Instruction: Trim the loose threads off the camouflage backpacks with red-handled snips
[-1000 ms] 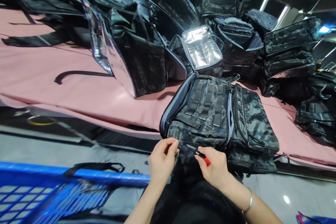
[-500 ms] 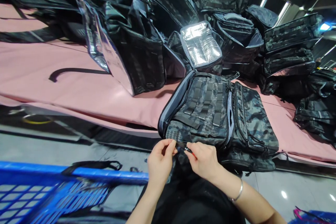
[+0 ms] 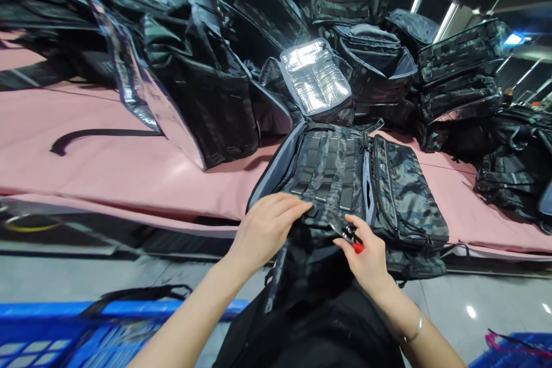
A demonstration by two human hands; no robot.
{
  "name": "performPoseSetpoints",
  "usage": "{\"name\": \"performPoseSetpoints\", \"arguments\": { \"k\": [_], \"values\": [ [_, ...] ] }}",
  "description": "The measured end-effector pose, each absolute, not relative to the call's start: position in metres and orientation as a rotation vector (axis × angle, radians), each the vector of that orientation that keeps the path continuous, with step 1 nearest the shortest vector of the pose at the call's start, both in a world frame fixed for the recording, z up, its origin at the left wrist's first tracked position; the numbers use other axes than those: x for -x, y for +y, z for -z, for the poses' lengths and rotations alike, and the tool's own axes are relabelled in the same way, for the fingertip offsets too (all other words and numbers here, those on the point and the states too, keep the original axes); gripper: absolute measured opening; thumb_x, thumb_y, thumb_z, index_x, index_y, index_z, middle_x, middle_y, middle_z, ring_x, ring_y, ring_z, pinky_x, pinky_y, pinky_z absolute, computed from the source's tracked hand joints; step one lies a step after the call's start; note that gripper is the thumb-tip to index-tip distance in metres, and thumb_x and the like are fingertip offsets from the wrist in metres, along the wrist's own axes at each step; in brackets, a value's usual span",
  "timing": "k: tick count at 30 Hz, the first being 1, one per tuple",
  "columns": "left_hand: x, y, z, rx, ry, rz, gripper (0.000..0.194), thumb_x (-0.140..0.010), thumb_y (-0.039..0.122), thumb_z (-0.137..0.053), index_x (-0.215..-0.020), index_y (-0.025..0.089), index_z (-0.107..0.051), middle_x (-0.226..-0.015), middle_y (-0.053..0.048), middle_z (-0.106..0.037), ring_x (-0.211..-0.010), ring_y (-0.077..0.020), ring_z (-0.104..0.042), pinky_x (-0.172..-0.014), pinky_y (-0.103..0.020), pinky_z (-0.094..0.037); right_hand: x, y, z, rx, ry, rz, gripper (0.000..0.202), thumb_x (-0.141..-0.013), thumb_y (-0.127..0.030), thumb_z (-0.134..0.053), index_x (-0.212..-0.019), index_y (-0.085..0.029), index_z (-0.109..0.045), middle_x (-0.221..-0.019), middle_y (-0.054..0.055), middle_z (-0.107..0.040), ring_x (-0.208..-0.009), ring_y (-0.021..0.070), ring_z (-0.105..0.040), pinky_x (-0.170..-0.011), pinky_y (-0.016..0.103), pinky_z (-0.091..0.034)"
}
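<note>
A dark camouflage backpack [image 3: 325,155] lies on the pink-covered table in front of me, its front panel with webbing loops facing up. My left hand [image 3: 271,224] rests on its near edge, fingers stretched out over a dark strap. Just to the right, my right hand [image 3: 366,250] is closed around small thread snips [image 3: 347,234] with metal blades and a red part on the handle. The blades point left toward the bag's near edge, a short way from my left fingertips. Whatever lies under my left palm is hidden.
More camouflage bags are piled along the back, one with a silver-lined flap [image 3: 317,77]. An upright dark bag [image 3: 211,103] stands on the pink table [image 3: 107,167] at left. A blue basket [image 3: 38,310] is at lower left, with a strap over its rim.
My hands have come apart from a pinch close together at the bag's near edge. My left hand has moved up onto the bag and spread flat; the right has drawn rightward with the snips.
</note>
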State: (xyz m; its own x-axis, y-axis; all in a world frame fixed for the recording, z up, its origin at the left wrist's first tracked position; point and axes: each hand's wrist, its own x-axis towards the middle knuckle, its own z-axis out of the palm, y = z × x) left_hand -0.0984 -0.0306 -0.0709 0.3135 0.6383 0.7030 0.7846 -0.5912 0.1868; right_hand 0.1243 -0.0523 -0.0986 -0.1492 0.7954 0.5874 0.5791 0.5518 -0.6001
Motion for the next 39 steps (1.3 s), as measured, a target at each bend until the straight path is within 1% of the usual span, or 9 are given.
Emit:
{"name": "performPoseSetpoints", "arguments": {
  "k": [3, 9, 13, 15, 18, 22, 25, 32, 39],
  "values": [
    [0.097, -0.031, 0.072, 2.510, -1.311, 1.230, 0.021, -0.087, 0.019, -0.045, -0.089, 0.019, -0.066, -0.080, -0.004, -0.069, -0.075, -0.0157, -0.060, -0.072, -0.029, -0.048, -0.129, -0.056, 0.111, 1.090, -1.871, -0.228, 0.022, -0.083, -0.023, -0.055, -0.105, -0.019, -0.058, -0.086, 0.004, -0.071, -0.071, 0.0162, -0.069, -0.064, 0.023, -0.054],
    [0.087, -0.069, 0.072, 2.709, -1.827, 1.607, 0.020, -0.081, 0.033, -0.053, -0.070, 0.020, -0.063, -0.068, -0.001, -0.064, -0.064, -0.0127, -0.058, -0.061, -0.023, -0.046, -0.145, -0.083, 0.120, 0.995, -1.890, -0.217, 0.019, -0.082, -0.015, -0.049, -0.096, -0.020, -0.060, -0.077, 0.003, -0.071, -0.063, 0.0140, -0.068, -0.055, 0.020, -0.053],
    [0.084, -0.090, 0.070, 1.989, -2.246, 2.563, 0.031, -0.077, 0.048, -0.056, -0.063, 0.021, -0.056, -0.055, 0.002, -0.054, -0.052, -0.0120, -0.050, -0.052, -0.024, -0.044, -0.155, -0.092, 0.120, 1.067, -1.859, -0.249, 0.017, -0.082, -0.014, -0.049, -0.092, -0.020, -0.061, -0.072, 0.002, -0.070, -0.056, 0.0127, -0.065, -0.054, 0.020, -0.051],
    [0.083, -0.100, 0.071, 1.558, -2.348, 2.781, 0.030, -0.072, 0.050, -0.061, -0.066, 0.021, -0.057, -0.057, 0.002, -0.055, -0.056, -0.0131, -0.053, -0.058, -0.027, -0.048, -0.157, -0.095, 0.119, 1.120, -1.852, -0.359, 0.014, -0.082, -0.015, -0.050, -0.090, -0.020, -0.060, -0.071, 0.001, -0.069, -0.057, 0.0122, -0.064, -0.056, 0.020, -0.050],
    [0.075, -0.115, 0.077, 1.461, -2.605, 2.546, 0.029, -0.063, 0.046, -0.071, -0.074, 0.019, -0.065, -0.075, -0.002, -0.067, -0.074, -0.0182, -0.061, -0.076, -0.031, -0.051, -0.157, -0.103, 0.113, 1.203, -1.821, -0.610, 0.017, -0.081, -0.020, -0.055, -0.098, -0.020, -0.056, -0.067, -0.002, -0.063, -0.054, 0.0113, -0.060, -0.054, 0.020, -0.048],
    [0.061, -0.131, 0.087, 1.388, -2.645, 2.504, 0.028, -0.065, 0.046, -0.069, -0.073, 0.019, -0.068, -0.099, -0.005, -0.068, -0.096, -0.0232, -0.061, -0.091, -0.036, -0.047, -0.150, -0.112, 0.100, 1.152, -1.805, -0.764, 0.026, -0.084, -0.023, -0.054, -0.108, -0.020, -0.049, -0.057, -0.007, -0.052, -0.045, 0.0090, -0.050, -0.046, 0.019, -0.043],
    [0.058, -0.136, 0.092, 1.405, -2.666, 2.565, 0.028, -0.065, 0.045, -0.069, -0.074, 0.018, -0.069, -0.099, -0.007, -0.069, -0.097, -0.0247, -0.061, -0.093, -0.038, -0.046, -0.138, -0.114, 0.089, 0.984, -1.887, -0.698, 0.022, -0.082, -0.025, -0.058, -0.102, -0.020, -0.053, -0.069, -0.002, -0.062, -0.053, 0.0095, -0.057, -0.052, 0.019, -0.047],
    [0.061, -0.140, 0.092, 1.417, -2.634, 2.684, 0.031, -0.063, 0.043, -0.071, -0.082, 0.018, -0.070, -0.092, -0.007, -0.070, -0.090, -0.0234, -0.063, -0.088, -0.036, -0.049, -0.105, -0.111, 0.078, 0.816, -1.931, -0.527, 0.021, -0.082, -0.027, -0.058, -0.102, -0.018, -0.056, -0.080, 0.004, -0.069, -0.062, 0.0131, -0.065, -0.058, 0.021, -0.052],
    [0.059, -0.144, 0.091, 1.498, -2.558, 2.679, 0.024, -0.065, 0.041, -0.071, -0.072, 0.018, -0.069, -0.093, -0.006, -0.067, -0.081, -0.0191, -0.062, -0.073, -0.027, -0.053, -0.099, -0.103, 0.081, 0.838, -1.939, -0.518, 0.015, -0.085, -0.028, -0.055, -0.095, -0.018, -0.060, -0.081, 0.005, -0.071, -0.069, 0.0147, -0.067, -0.063, 0.023, -0.053]
  ]
}}
